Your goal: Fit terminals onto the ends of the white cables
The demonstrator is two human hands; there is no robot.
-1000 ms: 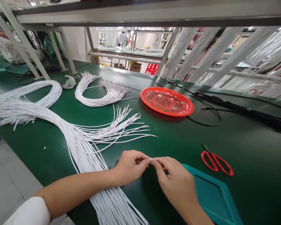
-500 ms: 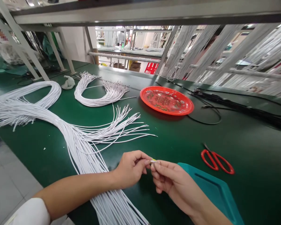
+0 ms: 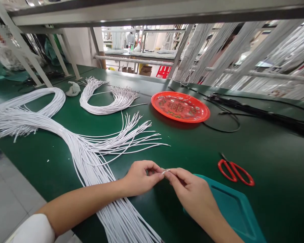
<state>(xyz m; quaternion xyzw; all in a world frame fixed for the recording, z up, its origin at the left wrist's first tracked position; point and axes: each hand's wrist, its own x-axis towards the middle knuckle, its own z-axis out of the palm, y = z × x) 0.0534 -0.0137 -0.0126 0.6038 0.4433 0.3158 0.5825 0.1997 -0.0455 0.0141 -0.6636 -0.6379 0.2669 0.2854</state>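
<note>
Right hand point(image 3: 199, 194) now palm-down, white piece point(image 3: 165, 171) pinched with left hand point(image 3: 140, 178)

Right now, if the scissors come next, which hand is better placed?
Right, I'd say: the right hand is nearer the red-handled scissors, which lie on its side; the left hand would have to cross over. Both seem to pinch a small white piece.

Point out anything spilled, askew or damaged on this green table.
A few tiny white scraps lie stray on the green table, left of the fanned white cords, and one strand juts from the U-shaped bundle. No damage shows clearly.
</note>
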